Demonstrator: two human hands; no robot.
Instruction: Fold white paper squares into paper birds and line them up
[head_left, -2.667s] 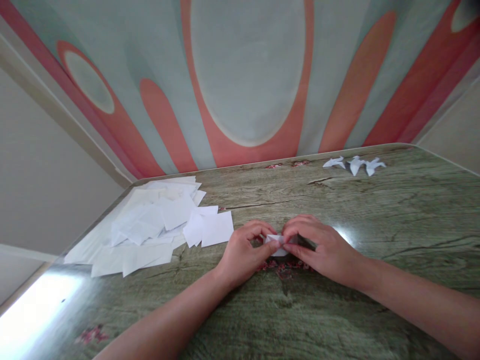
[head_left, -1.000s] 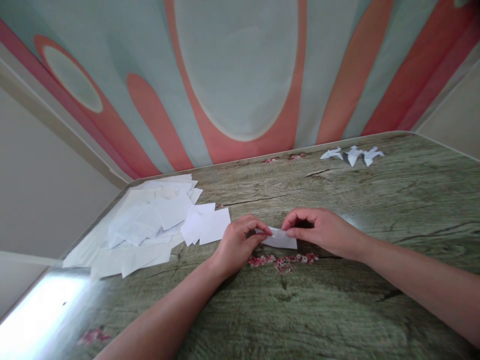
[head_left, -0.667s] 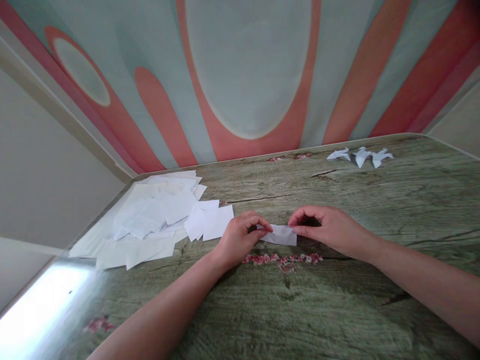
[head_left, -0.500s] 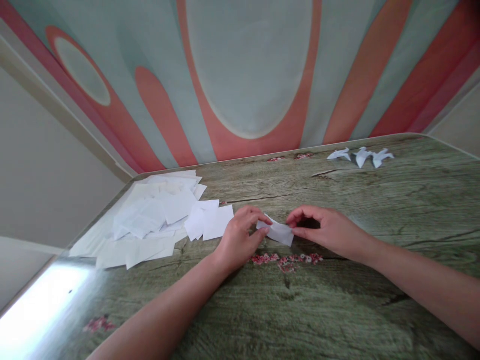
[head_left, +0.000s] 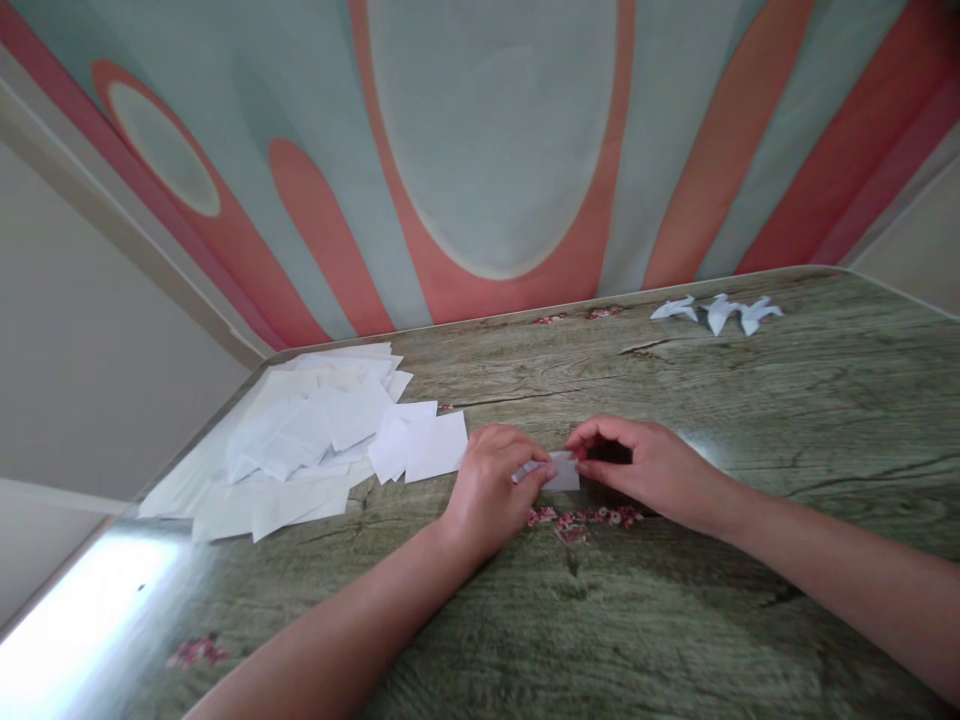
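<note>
A small folded piece of white paper (head_left: 564,476) is between my two hands, just above the printed flowers on the table. My left hand (head_left: 499,478) pinches its left side, thumb in front and fingers curled behind. At the paper's right end, my right hand (head_left: 626,455) grips the edge between thumb and index finger. Part of the paper's left half is hidden by my left thumb and fingers.
Left of my hands a large pile of white paper sheets (head_left: 300,420) spreads over the wood-patterned table (head_left: 675,620). Loose white squares (head_left: 436,447) lie close beside my left hand. Three folded paper birds (head_left: 718,314) sit near the far right edge, before a patterned wall covering (head_left: 495,130).
My left hand has moved slightly right along the paper, and my right hand slightly left. The hands are closer together, and the paper lies straighter with less of it showing.
</note>
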